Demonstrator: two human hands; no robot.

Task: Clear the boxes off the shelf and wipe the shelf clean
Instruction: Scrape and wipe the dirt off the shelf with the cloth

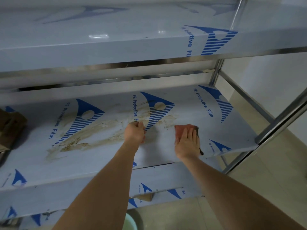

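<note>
- Head view: the middle shelf (pixel 174 146) looks cleared of boxes where the hands are working, and it's covered in blue-printed protective film with a big tan smear (pixel 93 130) running from centre towards the left.
- The right hand (pixel 186 143) lies flat, fingers straight and spread, pressing a reddish cleaning cloth (pixel 180 131) down on the film just right of the mess. A dark edge of the cloth pokes out past the hand on the far side.
- The left hand (pixel 134 132) is curled with fingertips on the shelf at the edge of the smear. It looks like it may be pinching something, maybe the film, but honestly can't tell.
- Something brown and crumpled (pixel 10 128) sits at the far left end of the shelf, possibly cardboard.
- Handling-wise, I'd say the cloth is soft and floppy, light, so a flat palm on top beats a pinch. The film looks slick and loose in places lower down, so it could wrinkle or slide under hard scrubbing.
- A pale green bucket rim (pixel 131 221) shows on the floor below.
</note>
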